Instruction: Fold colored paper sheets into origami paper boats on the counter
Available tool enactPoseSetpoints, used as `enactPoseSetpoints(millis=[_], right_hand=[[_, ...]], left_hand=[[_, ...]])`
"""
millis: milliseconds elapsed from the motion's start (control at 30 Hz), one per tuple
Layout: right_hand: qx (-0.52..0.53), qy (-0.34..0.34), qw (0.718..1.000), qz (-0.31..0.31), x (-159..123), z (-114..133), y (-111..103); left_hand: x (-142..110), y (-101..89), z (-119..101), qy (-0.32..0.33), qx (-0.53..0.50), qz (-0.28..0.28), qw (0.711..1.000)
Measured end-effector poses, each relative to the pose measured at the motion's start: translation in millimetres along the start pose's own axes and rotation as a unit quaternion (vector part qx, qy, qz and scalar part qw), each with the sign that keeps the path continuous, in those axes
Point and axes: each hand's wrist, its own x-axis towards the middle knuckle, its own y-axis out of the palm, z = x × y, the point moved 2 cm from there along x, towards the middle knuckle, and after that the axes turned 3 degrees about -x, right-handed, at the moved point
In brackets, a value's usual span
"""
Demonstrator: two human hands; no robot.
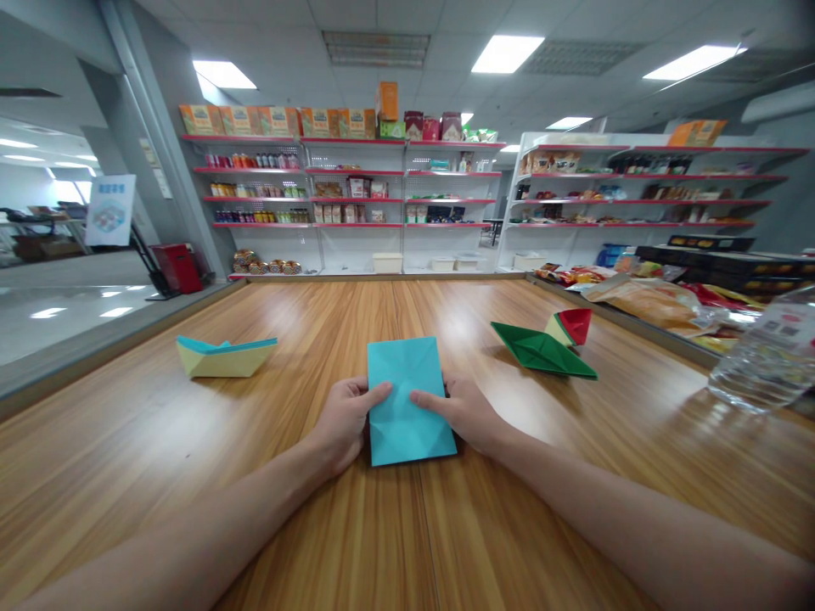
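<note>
A light-blue folded sheet of paper (407, 361) with crease lines is held up between both hands over the middle of the table. My left hand (348, 420) grips its left edge, thumb on the front face. On the right edge, my right hand (474, 416) pinches it the same way, its thumb pointing inward. The other fingers are mostly hidden behind the paper. Off to the left stands a yellow and blue paper boat (226, 359). A green folded paper boat (544, 350) lies tilted on the right, with a red and cream folded piece (571, 326) at its back.
The wooden table (306, 331) has a raised rim. A clear plastic bottle (761, 361) stands at the right edge. Beyond it lie snack packets (662, 304) and black boxes (713, 267). Shelves of goods (356, 187) line the back. A red bin (177, 267) and a sign stand at left.
</note>
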Motion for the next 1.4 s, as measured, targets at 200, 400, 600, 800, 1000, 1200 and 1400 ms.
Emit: enactPoseSetpoints(millis=[200,400,600,800,1000,1200,1400], right_hand=[[-0.028,0.012,0.999,0.038,-1,1,2],[-0.078,0.027,0.995,0.048,-4,5,3],[-0.022,0.034,0.999,0.019,-4,2,2],[0.021,0.020,0.999,-0.037,0,-7,-2],[0.042,0.009,0.991,-0.131,2,-11,-6],[0.037,0.008,0.981,-0.192,2,-13,-10],[0.081,-0.009,0.985,-0.154,3,-13,-9]], left_hand=[[5,-5.8,0,0.009,-0.001,-0.063,0.998],[10,-15.4,-5,0.072,-0.046,-0.120,0.989],[6,-11.4,-4,0.057,-0.002,-0.080,0.995],[2,-5.9,1,0.015,0.084,-0.017,0.996],[-5,3.4,-3,0.001,0.181,0.076,0.981],[-11,5.8,-4,-0.070,0.180,0.157,0.969],[-11,4.2,-5,-0.055,0.188,0.133,0.972]])
